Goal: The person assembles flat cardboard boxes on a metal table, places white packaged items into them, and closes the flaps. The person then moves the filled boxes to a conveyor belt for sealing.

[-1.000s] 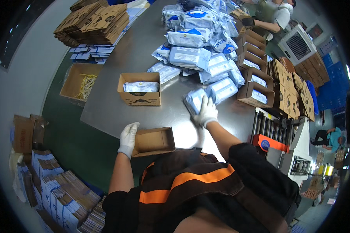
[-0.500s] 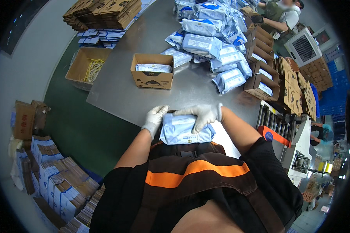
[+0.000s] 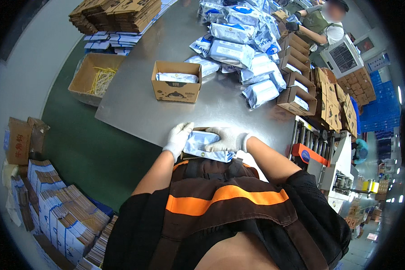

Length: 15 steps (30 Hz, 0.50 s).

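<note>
Both gloved hands are down at the near edge of the grey metal desk [image 3: 135,108], pressing a pale blue and white soft pack [image 3: 201,145] into a small open cardboard box [image 3: 198,155] that sits tight against the person's apron. The left hand [image 3: 177,138] lies flat along the pack's left end, fingers stretched and resting on it; the right hand [image 3: 227,139] lies across the top, fingers curled lightly over the far edge (the box is mostly hidden beneath the pack, so how deep the pack sits I cannot tell).

Further out, a second open carton [image 3: 176,82] stands alone mid-desk with one white pack lying inside it. Behind it rises a loose heap of packs [image 3: 238,47], white with blue patches, spilling towards the right. Along the right edge runs a row of open boxes [image 3: 297,96], some with a pack inside. Flattened brown cartons are stacked at the far left corner [image 3: 117,13], with thin blue and white leaflets [image 3: 108,39] just in front. On the green floor beside the desk sits a large box [image 3: 96,76] holding yellow strips. Another person [image 3: 317,20] works at the far end.
</note>
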Motion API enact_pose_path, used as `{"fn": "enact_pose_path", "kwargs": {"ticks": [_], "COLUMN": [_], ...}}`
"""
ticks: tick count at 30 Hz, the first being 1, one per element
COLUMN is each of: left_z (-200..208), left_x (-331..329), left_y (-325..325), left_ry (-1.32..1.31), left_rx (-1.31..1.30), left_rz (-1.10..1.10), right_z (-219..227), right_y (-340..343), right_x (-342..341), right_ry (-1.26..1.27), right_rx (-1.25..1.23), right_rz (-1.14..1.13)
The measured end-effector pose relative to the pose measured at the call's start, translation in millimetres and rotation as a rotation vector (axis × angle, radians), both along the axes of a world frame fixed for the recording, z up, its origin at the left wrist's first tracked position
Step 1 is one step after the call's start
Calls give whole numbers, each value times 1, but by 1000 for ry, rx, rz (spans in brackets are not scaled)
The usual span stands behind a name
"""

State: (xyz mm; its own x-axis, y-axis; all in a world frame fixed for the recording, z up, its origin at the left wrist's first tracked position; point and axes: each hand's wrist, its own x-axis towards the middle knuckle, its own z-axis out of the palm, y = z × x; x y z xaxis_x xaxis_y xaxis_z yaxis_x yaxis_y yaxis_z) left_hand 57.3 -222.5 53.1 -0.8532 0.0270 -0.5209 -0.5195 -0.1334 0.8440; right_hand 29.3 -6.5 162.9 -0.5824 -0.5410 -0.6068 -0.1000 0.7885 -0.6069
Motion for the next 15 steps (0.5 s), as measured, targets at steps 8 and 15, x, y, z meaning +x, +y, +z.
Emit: {"fn": "enact_pose_path", "kwargs": {"ticks": [8,15], "left_z": [-28,6], "left_x": [-9,3], "left_y": [-12,-13], "left_ry": [-54,62], "left_rx": [136,-136], "left_rz": [-40,12], "right_z": [-61,13], "right_y": [1,-7], "right_x": [-5,17], "right_ry": [-634,363], "right_rx": [-731,74], "right_rz": [-308,150]}}
